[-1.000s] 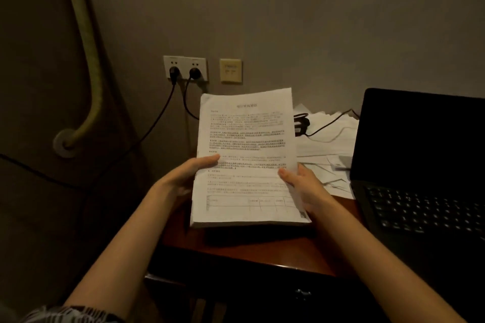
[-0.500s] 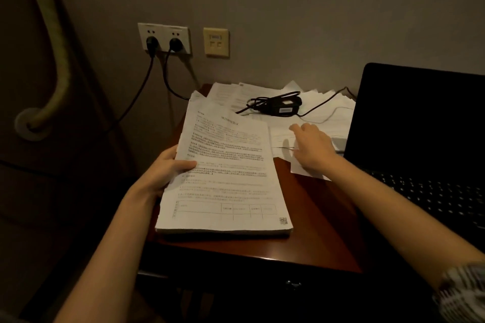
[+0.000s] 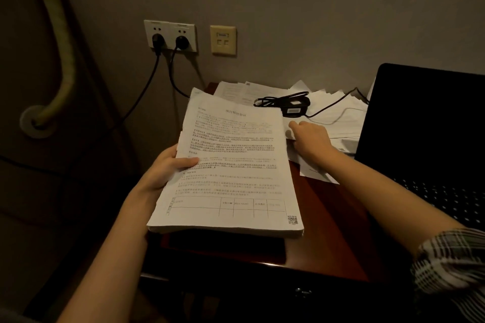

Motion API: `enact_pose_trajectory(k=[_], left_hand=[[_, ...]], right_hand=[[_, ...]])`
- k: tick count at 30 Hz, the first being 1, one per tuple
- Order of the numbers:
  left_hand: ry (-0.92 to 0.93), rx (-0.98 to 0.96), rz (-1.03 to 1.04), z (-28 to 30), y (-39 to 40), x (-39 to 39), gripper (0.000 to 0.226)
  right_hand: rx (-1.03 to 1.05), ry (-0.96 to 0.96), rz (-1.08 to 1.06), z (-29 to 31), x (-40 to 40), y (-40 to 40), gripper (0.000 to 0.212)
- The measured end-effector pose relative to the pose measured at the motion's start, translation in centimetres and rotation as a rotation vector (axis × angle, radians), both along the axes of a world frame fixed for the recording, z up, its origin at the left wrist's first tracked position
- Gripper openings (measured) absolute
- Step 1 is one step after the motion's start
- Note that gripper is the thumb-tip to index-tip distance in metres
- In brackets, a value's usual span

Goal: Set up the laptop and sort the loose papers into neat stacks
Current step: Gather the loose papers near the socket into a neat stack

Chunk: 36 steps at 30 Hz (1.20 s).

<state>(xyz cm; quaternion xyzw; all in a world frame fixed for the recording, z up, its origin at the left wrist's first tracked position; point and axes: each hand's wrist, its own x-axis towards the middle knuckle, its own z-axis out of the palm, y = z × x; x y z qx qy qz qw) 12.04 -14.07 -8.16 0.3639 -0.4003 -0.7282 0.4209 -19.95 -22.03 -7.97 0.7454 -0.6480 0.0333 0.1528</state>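
A thick stack of printed papers is held a little above the dark wooden desk. My left hand grips its left edge, thumb on the top sheet. My right hand reaches past the stack's right edge onto the loose papers spread at the back of the desk; its fingers curl on a sheet, and the fingertips are partly hidden. An open black laptop with a dark screen stands at the right.
A black power adapter with coiled cable lies on the loose papers. Two plugs sit in the wall sockets, beside a beige data port. A padded pipe runs down the wall on the left.
My right hand let go of the stack and reached right to the loose papers. The stack tilted from upright to nearly flat, held by my left hand alone.
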Motion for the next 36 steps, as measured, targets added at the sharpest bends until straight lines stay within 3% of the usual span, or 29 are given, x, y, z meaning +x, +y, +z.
enact_pose_trajectory(k=[3, 5, 12, 15, 17, 20, 23, 28, 32, 36], left_hand=[[0.087, -0.02, -0.049, -0.1, 0.1, 0.6, 0.084], [0.126, -0.019, -0.083, -0.3, 0.0, 0.8, 0.093], [0.068, -0.001, -0.121, -0.3, 0.0, 0.6, 0.089], [-0.041, -0.014, -0.097, -0.5, -0.7, 0.1, 0.058], [-0.156, -0.058, -0.089, -0.6, -1.1, -0.3, 0.042], [-0.251, -0.085, -0.103, -0.5, -1.3, -0.9, 0.038], [-0.303, -0.1, -0.102, -0.5, -1.4, -1.2, 0.041], [-0.368, -0.097, -0.143, -0.3, -1.3, -1.2, 0.053], [-0.347, -0.095, -0.101, -0.7, -1.5, -1.1, 0.084], [-0.452, -0.177, -0.043, -0.4, -0.9, -1.7, 0.112]], right_hand=[[0.027, 0.049, -0.036, 0.0, -0.2, -1.1, 0.023], [0.016, -0.043, -0.093, 0.2, -0.5, -1.5, 0.019], [-0.097, -0.386, -0.285, 4.1, -1.6, -3.0, 0.025], [-0.212, -0.479, -0.29, 7.5, -1.6, -3.4, 0.027], [-0.324, -0.502, -0.265, 10.2, -1.8, -3.5, 0.028], [-0.563, -0.489, -0.191, 13.4, -2.1, -2.9, 0.026], [-0.762, -0.645, 0.123, 12.5, -1.5, -1.0, 0.025], [-0.806, -0.725, 0.312, 7.4, -0.5, 3.0, 0.016], [-1.046, -0.864, 0.365, 11.1, 1.0, 4.3, 0.013], [-0.889, -1.193, 0.263, 14.5, 2.5, 4.7, 0.028]])
